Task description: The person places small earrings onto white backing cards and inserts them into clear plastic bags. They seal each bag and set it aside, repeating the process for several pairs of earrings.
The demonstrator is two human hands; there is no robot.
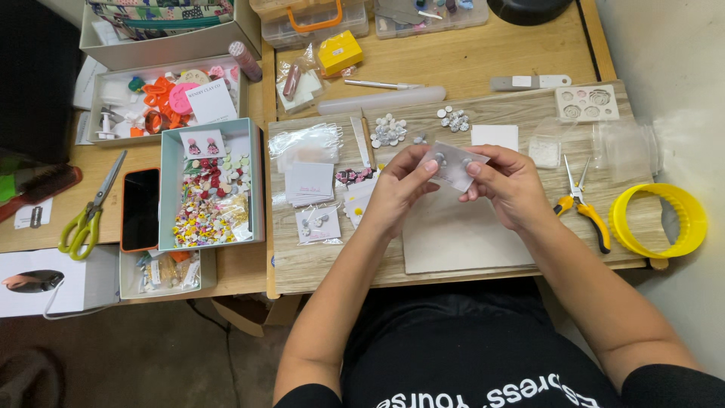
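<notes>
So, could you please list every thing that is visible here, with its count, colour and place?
small clear bag with a pale card and two round pieces: one, held above the board
white square mat: one, under the hands
yellow-handled pliers: one, right of the mat
yellow plastic ring: one, far right edge
green-handled scissors: one, left table
black phone in orange case: one, beside the scissors
pale green box of small colourful pieces: one, left of the board
small grey round pieces: two heaps, top of the board
left hand: fingers pinch the bag
right hand: fingers pinch the bag
</notes>
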